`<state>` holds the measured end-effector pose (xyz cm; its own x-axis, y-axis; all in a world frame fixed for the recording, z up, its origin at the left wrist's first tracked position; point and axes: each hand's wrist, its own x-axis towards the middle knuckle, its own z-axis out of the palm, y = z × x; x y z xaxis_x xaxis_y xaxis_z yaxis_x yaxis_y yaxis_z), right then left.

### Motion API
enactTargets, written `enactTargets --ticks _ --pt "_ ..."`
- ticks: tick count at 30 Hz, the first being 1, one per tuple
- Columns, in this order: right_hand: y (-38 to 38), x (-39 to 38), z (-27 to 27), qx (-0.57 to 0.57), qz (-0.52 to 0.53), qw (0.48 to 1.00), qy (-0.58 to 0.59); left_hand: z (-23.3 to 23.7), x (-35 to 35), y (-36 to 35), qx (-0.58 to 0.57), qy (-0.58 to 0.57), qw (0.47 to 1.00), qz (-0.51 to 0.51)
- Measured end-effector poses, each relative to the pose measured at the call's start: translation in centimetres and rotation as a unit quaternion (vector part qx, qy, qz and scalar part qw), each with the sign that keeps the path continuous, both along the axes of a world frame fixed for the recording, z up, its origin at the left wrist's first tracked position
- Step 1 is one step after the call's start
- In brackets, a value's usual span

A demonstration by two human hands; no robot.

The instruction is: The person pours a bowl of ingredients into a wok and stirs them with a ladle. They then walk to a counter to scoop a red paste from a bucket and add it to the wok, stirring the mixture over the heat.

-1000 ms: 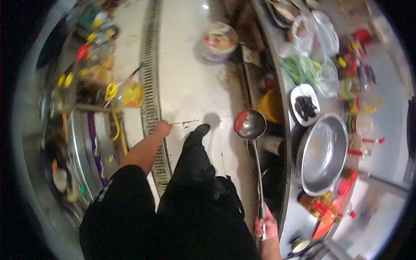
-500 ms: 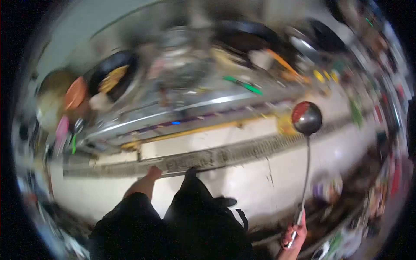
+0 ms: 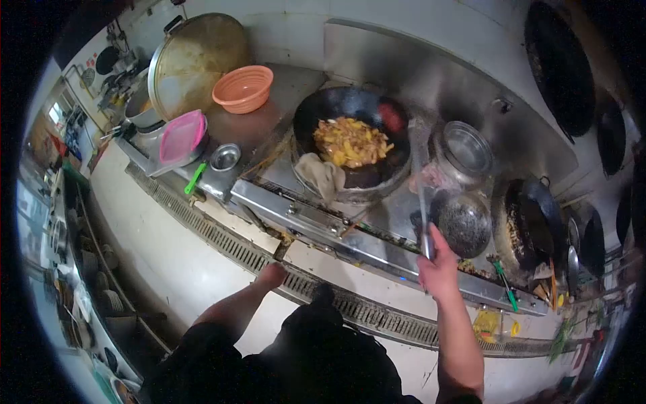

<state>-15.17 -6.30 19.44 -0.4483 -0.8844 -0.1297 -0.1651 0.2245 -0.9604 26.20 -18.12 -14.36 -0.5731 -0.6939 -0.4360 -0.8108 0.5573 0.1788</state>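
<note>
My right hand (image 3: 439, 264) is wrapped round the handle of a long metal ladle (image 3: 422, 195). The ladle reaches up to the right side of a black wok (image 3: 316, 108), where its blurred end shows red at the wok's inner wall. Yellow and brown pieces of food (image 3: 353, 141) lie in the wok. A greyish cloth (image 3: 321, 176) hangs over the wok's front left rim. Low in the middle, in front of the stove edge, is my left hand (image 3: 270, 276); its fingers are too unclear to make out.
An orange basin (image 3: 243, 89), a large round lid (image 3: 196, 64), a pink-topped container (image 3: 182, 137) and a small metal bowl (image 3: 225, 157) stand left of the wok. Metal pots (image 3: 465, 152) and another black wok (image 3: 528, 225) are to the right. A floor grate (image 3: 222, 232) runs below the stove.
The ladle has gone from over the floor at the right to the wok, with my right hand moving up and left. The view has turned toward the stove's left part.
</note>
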Motion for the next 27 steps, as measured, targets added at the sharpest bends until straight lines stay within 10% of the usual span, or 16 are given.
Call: enactTargets --ticks 3,5,7,13,27 --pt "-6.9 0.1 -4.7 -0.091 0.089 0.927 0.353 7.5 -4.6 -5.0 0.117 0.301 0.929 0.181" --pt "-9.9 4.1 -1.3 0.215 0.033 0.905 0.367 12.1 -8.4 -7.6 0.251 0.467 0.773 0.347" --pt "-11.4 4.6 -1.2 0.236 0.006 0.913 0.332 12.1 -10.9 -10.7 0.215 0.480 0.761 0.379" --pt "-11.0 2.3 1.3 0.174 0.075 0.934 0.302 19.5 -20.4 -20.3 0.384 0.577 0.399 0.601" --pt "-18.0 4.8 -4.2 0.260 0.169 0.861 0.402 14.2 -25.1 -22.1 0.352 0.596 0.397 0.603"
